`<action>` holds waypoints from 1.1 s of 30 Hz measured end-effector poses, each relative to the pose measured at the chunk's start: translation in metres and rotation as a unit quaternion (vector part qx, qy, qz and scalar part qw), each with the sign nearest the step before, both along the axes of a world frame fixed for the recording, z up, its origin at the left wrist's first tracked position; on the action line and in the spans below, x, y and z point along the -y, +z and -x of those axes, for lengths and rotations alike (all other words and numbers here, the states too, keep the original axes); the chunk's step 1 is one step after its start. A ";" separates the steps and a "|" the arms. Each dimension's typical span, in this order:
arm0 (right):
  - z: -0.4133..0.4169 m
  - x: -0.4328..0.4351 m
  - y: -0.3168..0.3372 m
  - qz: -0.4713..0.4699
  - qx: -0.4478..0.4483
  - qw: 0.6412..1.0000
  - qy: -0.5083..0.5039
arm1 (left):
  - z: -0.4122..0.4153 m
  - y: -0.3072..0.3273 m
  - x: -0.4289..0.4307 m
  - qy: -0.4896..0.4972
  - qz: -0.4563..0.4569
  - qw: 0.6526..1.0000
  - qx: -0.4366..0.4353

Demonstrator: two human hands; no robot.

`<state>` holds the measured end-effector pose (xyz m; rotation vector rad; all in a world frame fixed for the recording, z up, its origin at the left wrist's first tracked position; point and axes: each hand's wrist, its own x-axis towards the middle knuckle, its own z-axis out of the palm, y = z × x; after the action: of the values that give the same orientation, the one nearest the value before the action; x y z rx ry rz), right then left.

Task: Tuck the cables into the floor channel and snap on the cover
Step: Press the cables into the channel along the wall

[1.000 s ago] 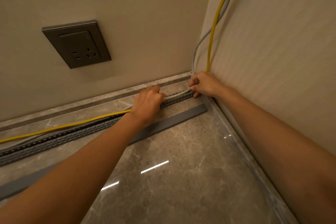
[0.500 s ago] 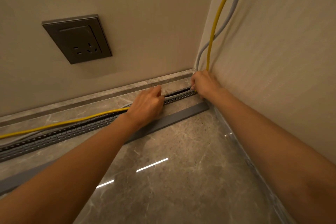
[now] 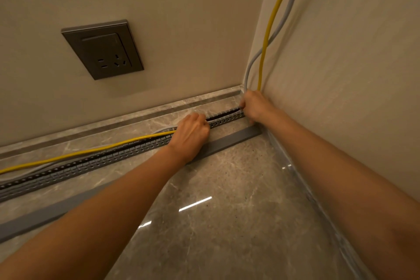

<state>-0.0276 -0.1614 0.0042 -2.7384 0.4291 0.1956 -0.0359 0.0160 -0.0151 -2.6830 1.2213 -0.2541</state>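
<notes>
Grey channel (image 3: 91, 163) lengthwise along the wall (image 3: 181, 29)

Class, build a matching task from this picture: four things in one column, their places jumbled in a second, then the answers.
1 yellow cable
2 cover strip
3 wall socket
4 right hand

a at the corner end of the channel
b flat on the floor, nearer than the channel
c partly lying behind the channel
d set in the wall

Pairs: 1-c, 2-b, 3-d, 4-a
</notes>
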 end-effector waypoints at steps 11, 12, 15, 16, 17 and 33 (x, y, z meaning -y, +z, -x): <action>0.032 -0.019 0.009 0.112 0.030 0.991 0.069 | -0.005 0.005 -0.002 0.085 0.130 0.975 -0.157; 0.033 -0.022 0.011 0.122 0.038 0.989 0.073 | -0.009 0.006 -0.007 0.085 0.170 0.964 -0.184; 0.031 -0.032 0.015 0.120 0.051 0.989 0.072 | -0.016 0.007 -0.025 0.110 0.273 0.931 -0.214; 0.030 -0.035 0.016 0.116 0.052 0.990 0.069 | -0.018 0.008 -0.032 0.146 0.287 0.924 -0.207; 0.028 -0.041 0.015 0.107 0.053 0.991 0.067 | -0.021 0.008 -0.040 0.198 0.296 0.912 -0.203; 0.006 -0.133 -0.003 -0.055 -0.010 0.985 0.162 | -0.034 0.012 -0.109 0.322 0.201 0.849 -0.367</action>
<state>-0.0334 -0.0288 0.0008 -2.6822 -0.0274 0.3193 -0.0020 0.1248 -0.0033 -3.5084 0.2762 0.7584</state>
